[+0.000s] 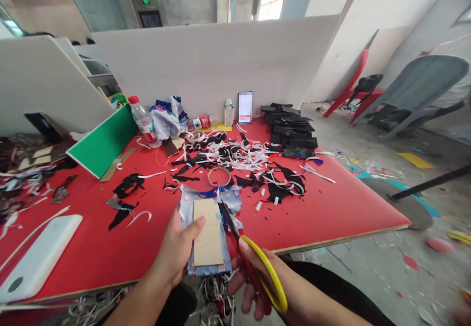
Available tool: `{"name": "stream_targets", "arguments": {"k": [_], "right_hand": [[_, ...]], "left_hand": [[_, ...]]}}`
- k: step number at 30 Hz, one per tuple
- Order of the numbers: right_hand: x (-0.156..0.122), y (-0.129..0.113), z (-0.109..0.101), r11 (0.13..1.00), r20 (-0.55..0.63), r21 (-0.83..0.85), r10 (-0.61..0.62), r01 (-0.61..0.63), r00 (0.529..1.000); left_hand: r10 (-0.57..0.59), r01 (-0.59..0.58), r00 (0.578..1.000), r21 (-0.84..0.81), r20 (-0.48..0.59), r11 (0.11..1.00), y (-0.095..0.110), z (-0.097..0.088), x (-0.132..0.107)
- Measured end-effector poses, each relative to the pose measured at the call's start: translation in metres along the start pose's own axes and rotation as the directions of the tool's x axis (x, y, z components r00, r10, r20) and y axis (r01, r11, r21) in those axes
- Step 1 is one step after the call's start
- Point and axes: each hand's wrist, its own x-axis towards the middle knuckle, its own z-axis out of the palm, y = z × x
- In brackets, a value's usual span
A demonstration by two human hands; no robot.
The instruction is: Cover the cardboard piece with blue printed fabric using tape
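Note:
Near the table's front edge my left hand (181, 240) grips a piece of blue patterned fabric (187, 208) with a tan rectangular card (209, 247) lying on it, the thumb pressed on the card. My right hand (250, 282) holds scissors (274, 274) with one yellow and one red handle. Their dark blades point away from me and meet the fabric along the card's upper right side. The fabric spreads past the card at the top and right, its blue printed side folded into view there. Part of the blades is hidden by the cloth.
Black and white scraps (235, 156) and a tape roll (219, 176) litter the red table (324, 213). Behind stand bottles (143, 122), crumpled fabric (167, 120), a phone (245, 107) and stacked black pieces (290, 124). A green board (105, 144) and white device (40, 257) are left.

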Motion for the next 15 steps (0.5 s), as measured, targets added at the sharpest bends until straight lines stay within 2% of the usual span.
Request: {"name": "stream_targets", "arguments": {"k": [2, 3, 4, 6, 8, 9, 11, 13, 14, 15], "right_hand": [[0.001, 0.008, 0.002, 0.992, -0.005, 0.013, 0.123, -0.123, 0.992], [0.0, 0.011, 0.003, 0.988, -0.007, 0.004, 0.157, -0.157, 0.988], [-0.002, 0.014, 0.005, 0.987, -0.002, -0.017, 0.157, -0.157, 0.988], [-0.006, 0.019, 0.008, 0.994, 0.033, -0.078, 0.083, -0.081, 0.996], [-0.006, 0.022, 0.013, 0.994, 0.054, -0.11, 0.004, 0.002, 0.999], [-0.005, 0.022, 0.015, 0.995, 0.038, -0.098, 0.001, 0.002, 0.999], [0.0, 0.022, 0.018, 0.997, -0.03, -0.039, 0.072, -0.073, 0.997], [0.005, 0.02, 0.019, 0.99, -0.07, -0.001, 0.138, -0.139, 0.988], [0.006, 0.018, 0.019, 0.989, -0.074, -0.005, 0.148, -0.149, 0.986], [0.007, 0.016, 0.018, 0.988, -0.073, -0.017, 0.149, -0.151, 0.986]], "left_hand": [[-0.084, 0.085, 0.996, 0.063, -0.021, 0.994, -0.013, -0.006, 0.001], [-0.089, 0.091, 0.996, 0.109, -0.032, 0.99, -0.019, -0.01, 0.0], [-0.057, 0.063, 0.998, 0.167, -0.041, 0.984, -0.024, -0.014, -0.001], [0.091, -0.075, 0.995, 0.295, -0.041, 0.952, -0.031, -0.022, -0.003], [0.245, -0.212, 0.969, 0.397, -0.032, 0.893, -0.035, -0.03, -0.005], [0.279, -0.241, 0.96, 0.421, -0.03, 0.874, -0.036, -0.034, -0.006], [0.247, -0.212, 0.969, 0.428, -0.029, 0.879, -0.036, -0.047, -0.008], [0.156, -0.134, 0.988, 0.489, -0.006, 0.862, -0.029, -0.064, -0.01], [0.119, -0.101, 0.993, 0.567, 0.006, 0.818, -0.023, -0.074, -0.01], [0.102, -0.091, 0.994, 0.691, 0.025, 0.717, -0.016, -0.083, -0.009]]}}
